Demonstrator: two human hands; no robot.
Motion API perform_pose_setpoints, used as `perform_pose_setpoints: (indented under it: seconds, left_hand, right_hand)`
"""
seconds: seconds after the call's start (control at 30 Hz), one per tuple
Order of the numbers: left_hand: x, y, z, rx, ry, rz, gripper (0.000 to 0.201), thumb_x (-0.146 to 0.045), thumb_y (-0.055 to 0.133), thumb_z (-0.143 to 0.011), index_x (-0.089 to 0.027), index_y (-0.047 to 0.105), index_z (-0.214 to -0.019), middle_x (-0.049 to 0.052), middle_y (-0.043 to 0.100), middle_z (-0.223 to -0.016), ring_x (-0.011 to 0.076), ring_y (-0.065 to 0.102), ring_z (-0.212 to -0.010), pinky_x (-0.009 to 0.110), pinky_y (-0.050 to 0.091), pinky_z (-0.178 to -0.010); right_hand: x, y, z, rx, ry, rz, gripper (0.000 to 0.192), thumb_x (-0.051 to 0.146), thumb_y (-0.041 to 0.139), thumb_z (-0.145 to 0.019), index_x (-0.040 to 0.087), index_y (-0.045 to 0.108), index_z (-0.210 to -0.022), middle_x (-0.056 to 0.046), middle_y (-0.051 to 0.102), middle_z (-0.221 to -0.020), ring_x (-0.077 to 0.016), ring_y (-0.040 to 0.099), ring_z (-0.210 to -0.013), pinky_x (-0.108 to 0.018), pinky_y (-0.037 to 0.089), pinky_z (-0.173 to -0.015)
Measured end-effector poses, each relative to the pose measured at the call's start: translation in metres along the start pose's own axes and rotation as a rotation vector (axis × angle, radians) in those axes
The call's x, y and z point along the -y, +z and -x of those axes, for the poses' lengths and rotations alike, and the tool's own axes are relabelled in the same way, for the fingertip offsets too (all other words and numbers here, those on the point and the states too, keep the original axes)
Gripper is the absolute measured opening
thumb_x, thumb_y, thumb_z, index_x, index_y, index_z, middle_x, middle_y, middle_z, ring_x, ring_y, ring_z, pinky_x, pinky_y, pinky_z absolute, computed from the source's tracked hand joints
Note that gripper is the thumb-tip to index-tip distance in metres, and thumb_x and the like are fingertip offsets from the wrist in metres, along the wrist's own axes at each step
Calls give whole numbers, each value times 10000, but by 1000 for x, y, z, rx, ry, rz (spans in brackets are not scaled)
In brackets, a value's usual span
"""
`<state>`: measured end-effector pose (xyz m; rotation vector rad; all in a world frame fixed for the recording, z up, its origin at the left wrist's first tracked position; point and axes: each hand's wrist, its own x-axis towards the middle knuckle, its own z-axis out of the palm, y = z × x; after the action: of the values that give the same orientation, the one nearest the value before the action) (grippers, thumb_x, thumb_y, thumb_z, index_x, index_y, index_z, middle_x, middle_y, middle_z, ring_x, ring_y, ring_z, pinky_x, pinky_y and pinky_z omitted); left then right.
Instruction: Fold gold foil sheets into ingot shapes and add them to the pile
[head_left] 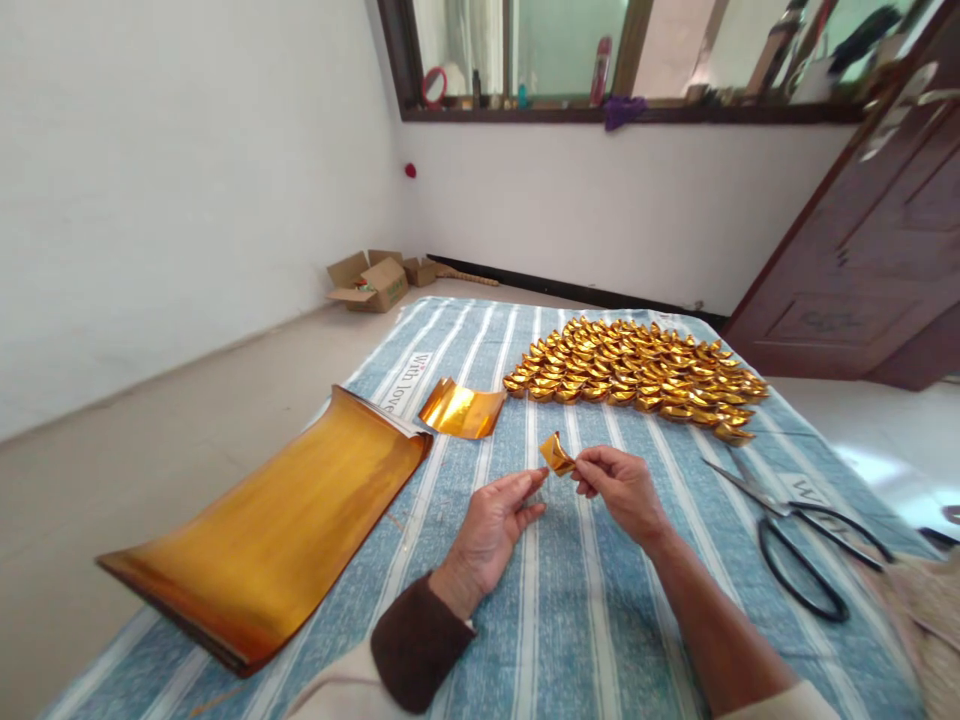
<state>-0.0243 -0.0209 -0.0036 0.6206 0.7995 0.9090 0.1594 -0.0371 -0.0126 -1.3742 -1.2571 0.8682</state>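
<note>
Right hand (622,487) fingers pinch small half-folded gold foil piece (556,455), mid-desk; left hand (491,528) fingers spread loosely, empty. Far right: large heap of finished gold foil ingots (637,375). Left: thick stack of unfolded gold foil sheets (270,530) remains; much folding apparently left.

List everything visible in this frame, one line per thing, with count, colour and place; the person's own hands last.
Small folded gold foil piece: one, gold, pinched in right-hand fingers.
Folded gold foil ingots: many, gold, rows at the far side of the cloth.
Curled gold foil sheet: one, gold, left of the ingots.
Stack of large gold foil sheets: one, gold-orange, near left.
Black-handled scissors: one, right side.
Blue-and-white striped cloth: one, under everything.
Cardboard boxes: a few, brown, floor by the wall.
Left hand: open, beside the piece.
Right hand: holding the piece.
</note>
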Motion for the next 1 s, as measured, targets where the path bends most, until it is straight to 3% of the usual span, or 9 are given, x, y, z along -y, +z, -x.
perform_pose_setpoints:
  seconds: [0.13, 0.47, 0.8, 1.0]
  left_hand:
    - [-3, -2, -2, 18, -11, -19, 292, -286, 837, -653, -103, 755, -865, 167, 707, -1114, 255, 628, -1060, 274, 534, -769]
    - [-5, -8, -3, 72, -14, -84, 260, -302, 832, -655, -100, 758, -801, 161, 736, -1018, 239, 658, -985, 274, 536, -767]
    - [-7, -8, -4, 83, -37, -129, 244, -285, 816, -664, -98, 759, -810, 152, 743, -994, 221, 668, -956, 262, 540, -756]
    - [-11, -5, -5, 60, -70, -152, 298, -322, 842, -609, -103, 756, -791, 139, 750, -971, 236, 667, -971, 263, 550, -759]
  right_hand:
    - [-1, -26, -15, 70, -99, 326, 240, 337, 499, -851, 189, 659, -750, 5, 628, -623, -137, 582, -565, -249, 431, -557]
    - [13, -85, -56, 226, -163, 753, 225, 96, 536, -742, 190, 651, -573, 7, 597, -563, -132, 498, -579, -242, 310, -590]
    - [8, -98, -50, 130, -88, 936, 251, 99, 481, -818, 176, 720, -827, -39, 703, -803, -163, 608, -764, -240, 380, -700]
    - [10, -86, -35, 65, 1, 1021, 205, 261, 541, -876, 212, 718, -966, -34, 717, -795, -169, 629, -749, -238, 374, -660]
